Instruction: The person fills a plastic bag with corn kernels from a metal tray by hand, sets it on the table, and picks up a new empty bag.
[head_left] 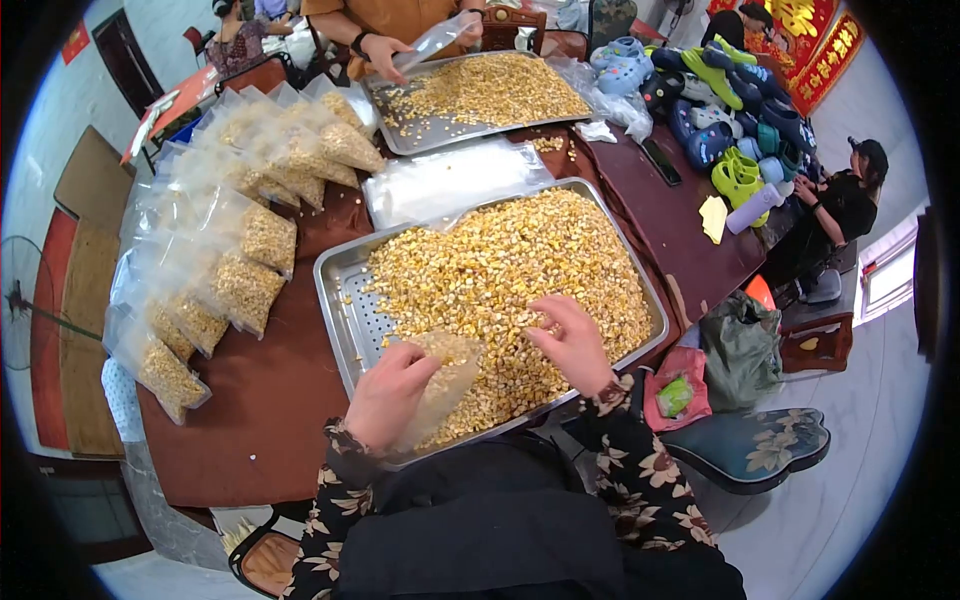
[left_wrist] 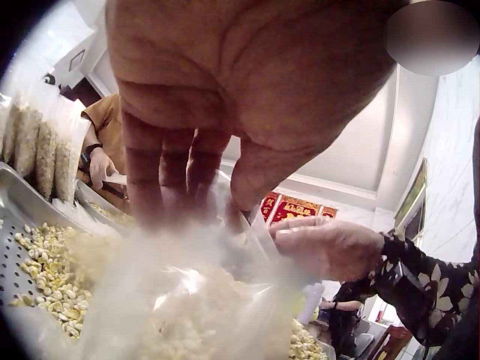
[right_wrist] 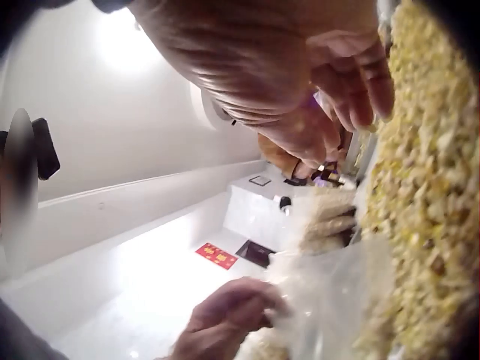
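Observation:
A perforated metal tray (head_left: 336, 290) heaped with dried corn kernels (head_left: 510, 270) lies on the brown table in front of me. My left hand (head_left: 392, 392) grips a clear plastic bag (head_left: 446, 376), partly filled with kernels, over the tray's near edge. In the left wrist view the bag (left_wrist: 195, 307) hangs blurred below my left hand (left_wrist: 187, 172). My right hand (head_left: 570, 340) lies on the heap just right of the bag, fingers curled into the kernels. In the right wrist view those fingers (right_wrist: 352, 90) close against the corn (right_wrist: 427, 187), with the bag (right_wrist: 330, 300) below.
Several filled bags of corn (head_left: 245, 285) lie along the table's left side. A stack of empty bags (head_left: 450, 180) sits beyond my tray. Another person fills a bag at a second tray (head_left: 480, 95). Plastic sandals (head_left: 720, 110) pile up far right; a stool (head_left: 750, 450) stands near right.

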